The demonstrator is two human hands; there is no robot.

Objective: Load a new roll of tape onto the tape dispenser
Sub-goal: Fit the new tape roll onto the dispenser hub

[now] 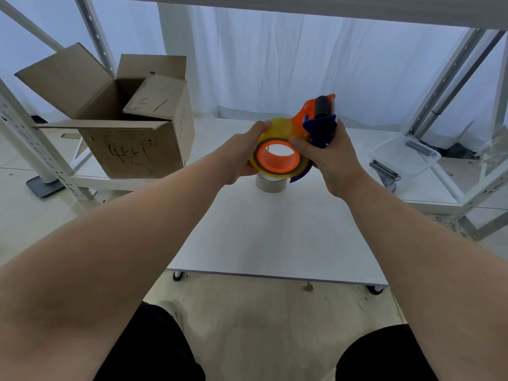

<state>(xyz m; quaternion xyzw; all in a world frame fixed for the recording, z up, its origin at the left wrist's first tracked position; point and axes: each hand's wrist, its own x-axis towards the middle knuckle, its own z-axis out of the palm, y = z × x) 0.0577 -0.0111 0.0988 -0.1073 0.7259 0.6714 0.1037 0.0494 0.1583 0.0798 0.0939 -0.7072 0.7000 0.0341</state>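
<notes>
I hold an orange and blue tape dispenser (pixel 319 116) above the white table (pixel 275 229). A yellowish clear roll of tape (pixel 277 130) sits around the dispenser's orange hub. My left hand (pixel 244 152) cups the roll from its left side, fingertips on its top edge. My right hand (pixel 327 152) grips the dispenser's blue handle, thumb pressed on the roll's right side. The black roller and toothed blade point up and away from me. Under the roll stands a bare cardboard core (pixel 270 184) on the table, partly hidden.
An open cardboard box (pixel 132 144) stands on a low shelf at the left. A clear plastic tub (pixel 404 155) and a second dispenser (pixel 384 171) lie on the shelf at the right. Metal rack posts stand on both sides. My knees are below the table's near edge.
</notes>
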